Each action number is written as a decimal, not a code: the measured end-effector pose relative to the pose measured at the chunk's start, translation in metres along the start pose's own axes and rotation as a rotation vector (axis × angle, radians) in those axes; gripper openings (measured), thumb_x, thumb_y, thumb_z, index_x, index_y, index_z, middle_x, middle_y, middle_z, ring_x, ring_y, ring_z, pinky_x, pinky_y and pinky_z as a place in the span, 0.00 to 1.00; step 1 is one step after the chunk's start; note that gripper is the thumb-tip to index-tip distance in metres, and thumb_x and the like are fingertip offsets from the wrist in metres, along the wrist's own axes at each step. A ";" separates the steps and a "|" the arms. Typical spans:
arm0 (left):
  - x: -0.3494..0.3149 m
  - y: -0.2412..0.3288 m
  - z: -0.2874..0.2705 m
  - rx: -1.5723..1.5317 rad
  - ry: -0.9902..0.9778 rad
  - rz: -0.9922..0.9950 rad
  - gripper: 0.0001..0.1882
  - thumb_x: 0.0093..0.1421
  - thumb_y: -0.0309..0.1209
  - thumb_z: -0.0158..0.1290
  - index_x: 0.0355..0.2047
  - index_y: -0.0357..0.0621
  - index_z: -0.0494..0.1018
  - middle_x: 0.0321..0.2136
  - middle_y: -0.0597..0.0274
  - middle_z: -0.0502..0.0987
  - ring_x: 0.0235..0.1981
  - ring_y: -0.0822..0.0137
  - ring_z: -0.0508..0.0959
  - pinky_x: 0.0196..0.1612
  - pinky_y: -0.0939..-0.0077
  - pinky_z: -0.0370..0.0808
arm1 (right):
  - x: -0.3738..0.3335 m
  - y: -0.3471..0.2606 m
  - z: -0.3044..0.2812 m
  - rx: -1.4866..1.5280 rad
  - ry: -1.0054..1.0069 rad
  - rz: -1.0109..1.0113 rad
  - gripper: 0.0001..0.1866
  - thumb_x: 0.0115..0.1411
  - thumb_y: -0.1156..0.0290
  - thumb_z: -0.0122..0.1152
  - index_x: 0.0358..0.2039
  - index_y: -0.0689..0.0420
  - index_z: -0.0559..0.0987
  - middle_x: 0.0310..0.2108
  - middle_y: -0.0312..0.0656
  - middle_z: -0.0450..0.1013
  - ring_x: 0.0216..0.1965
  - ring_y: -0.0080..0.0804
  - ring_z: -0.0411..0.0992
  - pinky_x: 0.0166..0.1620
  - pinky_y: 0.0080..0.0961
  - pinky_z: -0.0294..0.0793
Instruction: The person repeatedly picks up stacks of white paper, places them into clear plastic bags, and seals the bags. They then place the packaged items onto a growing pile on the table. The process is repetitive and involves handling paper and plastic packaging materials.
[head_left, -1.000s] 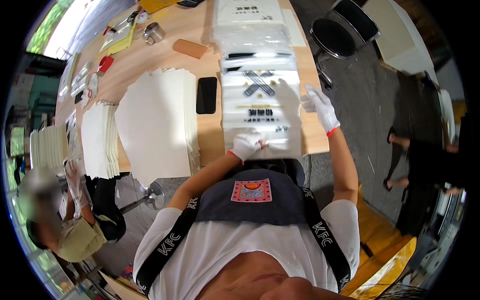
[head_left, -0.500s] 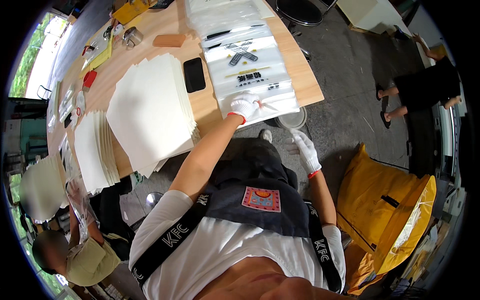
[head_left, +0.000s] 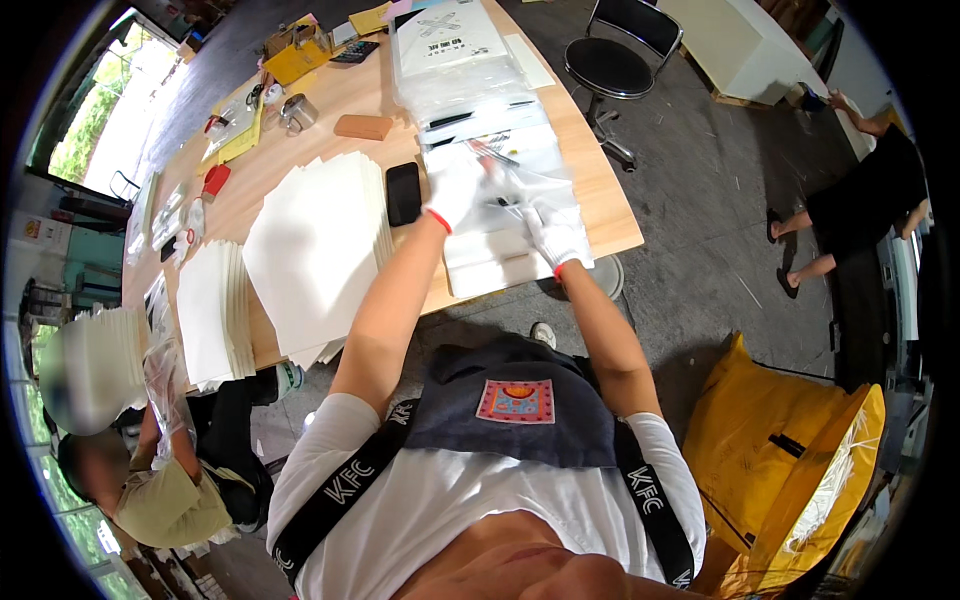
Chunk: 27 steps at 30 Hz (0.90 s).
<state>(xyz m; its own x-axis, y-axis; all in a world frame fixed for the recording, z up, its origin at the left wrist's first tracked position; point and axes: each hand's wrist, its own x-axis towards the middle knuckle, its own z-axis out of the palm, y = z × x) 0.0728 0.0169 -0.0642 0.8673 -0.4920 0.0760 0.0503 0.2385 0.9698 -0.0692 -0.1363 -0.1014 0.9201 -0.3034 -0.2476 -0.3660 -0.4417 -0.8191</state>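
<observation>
Both my hands wear white gloves with red cuffs and work over a stack of clear printed plastic bags (head_left: 510,255) at the table's near edge. My left hand (head_left: 458,188) is blurred; its fingers look closed on the top plastic bag, and bare fingertips show. That bag is rumpled and partly raised, with its dark print distorted between my hands. On the stack's right side, my right hand (head_left: 556,238) touches the plastic, fingers pointing forward. Blur hides whether they grip it. A black phone (head_left: 403,194) lies just left of my left hand.
Stacks of white paper sheets (head_left: 315,250) cover the table's left part. Behind them are a brown block (head_left: 363,127), a glass mug (head_left: 297,114) and a yellow box (head_left: 296,60). A black chair (head_left: 622,68) stands beyond, a yellow sack (head_left: 770,440) at right. Two other people are nearby.
My right hand has come from beside the table onto the bags. My left hand has moved forward and slightly left, and the top bag has become rumpled. The view has shifted a little.
</observation>
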 end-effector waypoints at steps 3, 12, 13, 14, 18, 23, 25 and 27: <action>0.022 0.045 0.005 -0.415 0.130 -0.075 0.12 0.65 0.25 0.49 0.49 0.44 0.71 0.25 0.73 0.71 0.26 0.79 0.70 0.33 0.84 0.73 | -0.003 0.062 -0.016 -0.259 -0.016 -0.008 0.29 0.64 0.45 0.48 0.40 0.60 0.82 0.33 0.55 0.78 0.39 0.51 0.76 0.46 0.40 0.72; -0.021 0.089 0.074 0.475 -0.258 -0.068 0.13 0.65 0.25 0.47 0.49 0.47 0.73 0.37 0.68 0.80 0.30 0.81 0.72 0.31 0.85 0.70 | 0.025 -0.044 -0.011 -0.589 -0.035 -0.377 0.28 0.65 0.56 0.45 0.63 0.54 0.65 0.58 0.48 0.68 0.53 0.42 0.72 0.53 0.35 0.70; -0.026 0.099 0.080 0.477 -0.259 0.017 0.13 0.65 0.25 0.48 0.49 0.47 0.73 0.37 0.69 0.80 0.29 0.81 0.72 0.31 0.84 0.70 | 0.049 -0.037 0.007 -0.770 0.004 -0.360 0.28 0.66 0.58 0.45 0.64 0.54 0.63 0.60 0.47 0.66 0.54 0.39 0.71 0.54 0.34 0.70; -0.034 0.110 0.081 0.474 -0.248 0.094 0.13 0.65 0.25 0.48 0.49 0.48 0.73 0.36 0.69 0.80 0.29 0.81 0.72 0.30 0.84 0.70 | 0.052 -0.042 0.010 -0.751 -0.003 -0.473 0.27 0.66 0.60 0.45 0.63 0.54 0.64 0.60 0.47 0.67 0.55 0.39 0.70 0.55 0.33 0.69; -0.042 0.103 0.049 1.095 -0.051 0.309 0.17 0.58 0.30 0.55 0.49 0.51 0.72 0.34 0.62 0.81 0.33 0.62 0.79 0.34 0.65 0.74 | 0.061 -0.039 0.007 -0.207 -0.282 -0.646 0.22 0.66 0.63 0.49 0.59 0.55 0.70 0.59 0.46 0.68 0.57 0.38 0.69 0.59 0.31 0.67; -0.107 0.113 0.033 1.159 0.394 0.804 0.29 0.50 0.39 0.64 0.50 0.42 0.70 0.52 0.52 0.70 0.52 0.48 0.70 0.54 0.56 0.67 | -0.021 -0.051 -0.057 -0.178 -0.286 -0.655 0.18 0.65 0.61 0.55 0.47 0.62 0.77 0.45 0.47 0.76 0.45 0.40 0.74 0.50 0.31 0.72; -0.162 0.100 0.020 1.109 0.278 0.702 0.26 0.50 0.36 0.62 0.48 0.41 0.70 0.53 0.55 0.70 0.55 0.50 0.69 0.57 0.56 0.66 | -0.064 -0.077 -0.073 -0.091 -0.234 -0.534 0.14 0.66 0.63 0.55 0.40 0.62 0.79 0.35 0.41 0.78 0.35 0.28 0.75 0.39 0.23 0.74; -0.220 0.082 0.010 1.180 0.151 0.538 0.18 0.50 0.34 0.62 0.41 0.42 0.75 0.51 0.58 0.73 0.55 0.50 0.70 0.60 0.56 0.65 | -0.106 -0.099 -0.064 0.177 -0.341 -0.310 0.15 0.68 0.62 0.53 0.35 0.60 0.80 0.28 0.36 0.77 0.27 0.17 0.72 0.30 0.16 0.70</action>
<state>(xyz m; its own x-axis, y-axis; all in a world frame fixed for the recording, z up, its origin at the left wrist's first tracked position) -0.1189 0.1362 0.0007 0.6931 -0.4486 0.5642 -0.7136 -0.5372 0.4496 -0.1394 -0.1151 0.0389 0.9860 0.1261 -0.1088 -0.0653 -0.3081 -0.9491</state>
